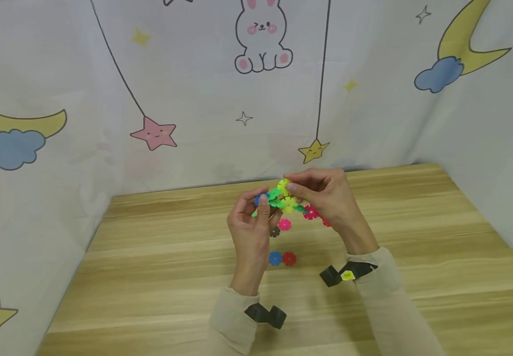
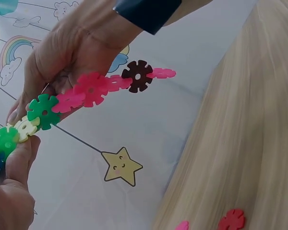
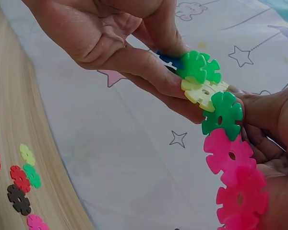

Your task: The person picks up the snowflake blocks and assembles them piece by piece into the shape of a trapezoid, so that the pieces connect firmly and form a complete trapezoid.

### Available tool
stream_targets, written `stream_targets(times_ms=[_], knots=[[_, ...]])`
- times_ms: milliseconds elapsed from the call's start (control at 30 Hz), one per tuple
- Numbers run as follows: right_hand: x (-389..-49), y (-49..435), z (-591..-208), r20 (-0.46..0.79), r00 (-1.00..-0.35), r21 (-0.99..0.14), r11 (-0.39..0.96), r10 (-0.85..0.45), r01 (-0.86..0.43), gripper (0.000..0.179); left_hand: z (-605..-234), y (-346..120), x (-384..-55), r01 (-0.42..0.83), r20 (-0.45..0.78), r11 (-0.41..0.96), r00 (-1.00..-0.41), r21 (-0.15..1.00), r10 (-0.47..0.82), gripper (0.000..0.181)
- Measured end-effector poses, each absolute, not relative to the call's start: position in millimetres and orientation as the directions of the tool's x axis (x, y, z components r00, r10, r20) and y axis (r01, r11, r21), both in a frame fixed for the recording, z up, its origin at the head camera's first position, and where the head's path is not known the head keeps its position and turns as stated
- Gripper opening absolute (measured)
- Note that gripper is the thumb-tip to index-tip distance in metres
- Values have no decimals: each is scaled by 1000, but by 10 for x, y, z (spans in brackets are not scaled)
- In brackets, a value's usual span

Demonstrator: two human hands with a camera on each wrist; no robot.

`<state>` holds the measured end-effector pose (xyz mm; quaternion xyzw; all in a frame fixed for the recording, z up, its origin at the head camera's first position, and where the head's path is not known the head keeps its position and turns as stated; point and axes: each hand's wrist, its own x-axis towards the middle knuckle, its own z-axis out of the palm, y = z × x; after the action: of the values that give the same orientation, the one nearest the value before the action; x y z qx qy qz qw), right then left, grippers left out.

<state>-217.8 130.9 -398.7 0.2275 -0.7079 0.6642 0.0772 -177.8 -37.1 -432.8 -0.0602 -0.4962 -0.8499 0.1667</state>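
In the head view, the chain [image 1: 289, 204] of flower-like discs is raised above the table [image 1: 158, 277], between the two hands. The left hand [image 1: 252, 222] is at left of the chain, and its curled fingers and thumb grip it. The right hand [image 1: 329, 200] is at right of the chain; its thumb and fingertips are close together and pinch a yellow disc [image 1: 284, 187] of it. Nearer than the chain, a loose blue disc [image 1: 275, 258] and a loose red disc [image 1: 289, 258] lie on the table side by side. Behind the chain is a white cloth [image 1: 211, 158] with drawings. In the left wrist view, the chain stretches from the left fingers past the right hand, and its free end carries a brown disc [image 2: 138, 76], then a pink one. In the right wrist view, more loose discs lie left of the chain, among them a black one [image 3: 19, 199].
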Motion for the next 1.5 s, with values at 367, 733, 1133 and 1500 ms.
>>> stream_targets(times_ms=[367,733,1133,1500], knots=[[-2171,1311,-3960,311,-918,-944,37,-245,-329,24,-4304,-457,-1798,306,251,-396,-950,866,-186,28],[-2309,1546,-4007,324,-927,-928,124,-191,-350,31,-4251,-680,-1888,229,107,-470,-956,853,-274,11],[-2620,1615,-4525,64,-977,-994,-100,-205,-44,40,-4234,-803,-1923,234,0,-559,-922,796,-386,10],[-2725,1518,-5052,41,-940,-989,119,-339,-86,33,-4238,-890,-1963,291,-32,-602,-884,744,-466,9]])
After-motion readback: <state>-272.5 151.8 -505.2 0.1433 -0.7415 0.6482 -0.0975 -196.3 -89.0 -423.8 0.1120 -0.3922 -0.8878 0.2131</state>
